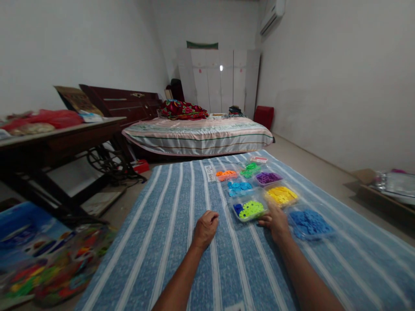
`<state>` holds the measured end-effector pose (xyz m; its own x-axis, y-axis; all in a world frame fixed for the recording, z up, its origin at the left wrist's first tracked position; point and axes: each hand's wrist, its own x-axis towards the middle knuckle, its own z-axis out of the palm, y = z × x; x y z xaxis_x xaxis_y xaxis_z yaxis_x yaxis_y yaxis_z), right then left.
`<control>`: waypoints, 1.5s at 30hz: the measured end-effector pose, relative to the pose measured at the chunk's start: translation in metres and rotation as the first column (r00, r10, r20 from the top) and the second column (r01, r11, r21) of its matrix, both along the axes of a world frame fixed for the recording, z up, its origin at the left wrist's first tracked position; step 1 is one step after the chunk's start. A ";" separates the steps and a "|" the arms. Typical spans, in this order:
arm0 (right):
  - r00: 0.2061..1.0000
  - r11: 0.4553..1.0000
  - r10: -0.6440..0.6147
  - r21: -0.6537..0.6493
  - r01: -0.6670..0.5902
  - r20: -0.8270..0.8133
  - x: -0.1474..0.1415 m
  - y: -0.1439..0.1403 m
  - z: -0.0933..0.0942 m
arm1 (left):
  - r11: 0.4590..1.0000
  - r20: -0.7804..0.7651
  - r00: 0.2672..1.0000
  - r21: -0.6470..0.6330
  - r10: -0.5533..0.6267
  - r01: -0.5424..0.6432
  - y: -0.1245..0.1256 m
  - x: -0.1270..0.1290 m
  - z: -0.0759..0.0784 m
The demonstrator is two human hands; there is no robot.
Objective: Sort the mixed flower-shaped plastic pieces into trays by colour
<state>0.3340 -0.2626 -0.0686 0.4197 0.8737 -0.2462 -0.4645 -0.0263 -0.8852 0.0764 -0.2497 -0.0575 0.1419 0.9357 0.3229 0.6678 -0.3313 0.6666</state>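
My left hand (206,226) is closed in a loose fist above the blue striped cloth, left of the tubs; its curled fingers hide whatever may be inside. At the right edge of a clear plastic container (240,214), my right hand (276,221) has its fingers closed on the rim. Lime-green pieces (251,210) fill most of that container, with a few dark blue pieces (238,209) in its left corner. Just beyond the right hand is a tub of yellow pieces (282,195). Beside the right wrist sits a tub of blue pieces (309,222).
Farther back lie light blue pieces (239,188), orange pieces (226,174), green pieces (250,170) and purple pieces (267,178). A striped cloth (155,242) covers the surface. A bed (197,136) stands beyond, a sewing-machine table (65,131) at left, a cardboard box (385,201) at right.
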 end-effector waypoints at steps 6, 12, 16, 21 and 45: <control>1.000 1.000 0.014 -0.027 -0.015 -0.018 0.002 0.001 0.001 | 1.000 0.034 0.999 -0.020 0.004 -0.003 0.000 -0.001 -0.001; 1.000 1.000 0.022 -0.020 -0.022 -0.001 0.002 0.000 0.001 | 0.999 0.073 0.997 -0.033 0.011 -0.009 -0.001 -0.001 0.000; 0.999 0.999 0.038 -0.019 -0.038 -0.020 0.002 -0.001 0.005 | 0.999 0.093 0.996 -0.041 0.008 -0.004 -0.001 -0.001 0.000; 0.999 0.999 0.044 -0.002 -0.044 -0.030 0.001 -0.002 0.008 | 0.999 0.100 0.995 -0.042 0.002 0.002 -0.001 -0.002 0.002; 1.000 0.990 0.018 0.139 -0.020 0.013 -0.021 -0.010 0.018 | 0.901 0.624 0.670 -0.399 0.403 -0.171 0.019 0.013 0.006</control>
<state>0.3129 -0.2724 -0.0508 0.4049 0.9068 -0.1169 -0.4550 0.0890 -0.8860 0.0892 -0.2309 -0.0515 -0.2980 0.9522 -0.0673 0.0225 0.0775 0.9967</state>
